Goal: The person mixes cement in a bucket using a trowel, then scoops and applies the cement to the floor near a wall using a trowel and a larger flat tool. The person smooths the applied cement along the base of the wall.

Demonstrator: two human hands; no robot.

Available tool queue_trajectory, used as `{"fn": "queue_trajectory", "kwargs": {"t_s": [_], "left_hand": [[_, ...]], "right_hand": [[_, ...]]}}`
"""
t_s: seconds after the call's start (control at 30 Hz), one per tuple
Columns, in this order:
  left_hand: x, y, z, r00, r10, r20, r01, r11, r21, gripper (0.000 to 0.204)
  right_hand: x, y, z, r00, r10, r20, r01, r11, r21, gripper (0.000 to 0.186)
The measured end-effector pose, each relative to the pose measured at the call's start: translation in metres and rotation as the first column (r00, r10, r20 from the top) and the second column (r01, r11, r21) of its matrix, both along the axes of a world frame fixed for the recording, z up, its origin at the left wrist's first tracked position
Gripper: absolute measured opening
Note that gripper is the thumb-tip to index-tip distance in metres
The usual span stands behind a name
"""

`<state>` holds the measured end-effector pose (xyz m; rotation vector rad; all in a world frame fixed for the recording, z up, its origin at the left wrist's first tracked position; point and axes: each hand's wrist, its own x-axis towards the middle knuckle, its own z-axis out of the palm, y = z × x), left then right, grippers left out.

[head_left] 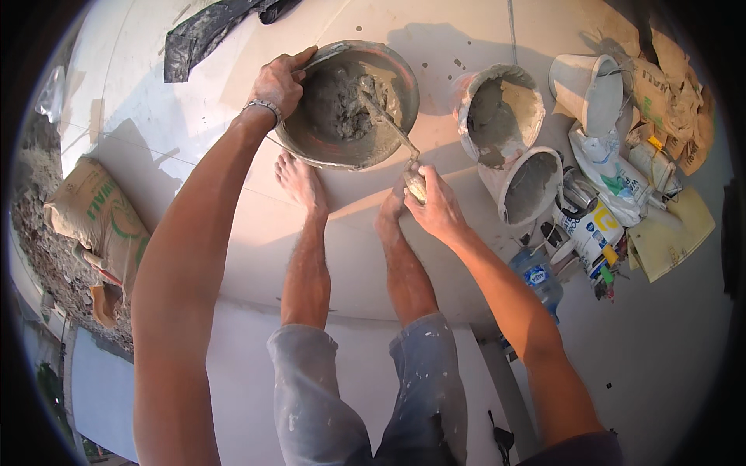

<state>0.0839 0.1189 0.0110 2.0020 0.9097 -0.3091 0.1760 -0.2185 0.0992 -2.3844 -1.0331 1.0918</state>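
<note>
A round basin [311, 132] with grey wet mortar [342, 109] inside is near the top middle, above my bare feet. My left hand [281, 84] grips the basin's upper left rim, fingers wrapped over it. My right hand [431, 198], below the basin's lower right side, is closed on the handle of a trowel [392, 128]. The trowel's metal part reaches up into the mortar, and its tip is buried or coated in the grey mix.
Mortar-stained buckets [497, 109] and another tilted bucket [528, 186] stand right of the basin, beside crumpled sacks [660, 101], plastic packs and a water bottle [536, 283]. A full sack [97, 225] lies left by rubble [39, 225]. Black plastic [194, 39] lies upper left on the tiles.
</note>
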Motion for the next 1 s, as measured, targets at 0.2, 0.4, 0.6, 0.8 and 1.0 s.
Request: {"fn": "queue_trajectory", "kwargs": {"t_s": [0.2,0.4,0.6,0.8,1.0], "left_hand": [[-0.002,-0.013,-0.013,0.999,0.042,-0.006,-0.042,0.999,0.024,0.064],[-0.004,-0.014,-0.014,0.998,0.064,0.022,-0.066,0.995,0.073,0.071],[-0.006,-0.014,-0.021,0.997,0.063,0.039,-0.065,0.996,0.053,0.071],[-0.009,-0.011,-0.024,0.994,0.085,0.068,-0.084,0.996,-0.021,0.071],[-0.006,-0.015,-0.021,0.996,0.081,0.023,-0.081,0.997,-0.001,0.073]], "right_hand": [[-0.036,-0.02,-0.092,0.912,0.172,0.373,-0.05,0.948,-0.315,0.031],[-0.034,-0.04,-0.08,0.924,0.251,0.29,-0.13,0.916,-0.38,0.031],[-0.019,-0.106,-0.017,0.931,0.355,0.091,-0.246,0.791,-0.56,0.035],[0.001,-0.123,0.062,0.962,0.273,0.026,-0.241,0.885,-0.399,0.041],[0.021,-0.011,0.055,0.706,-0.174,-0.687,0.14,0.985,-0.105,0.032]]}}
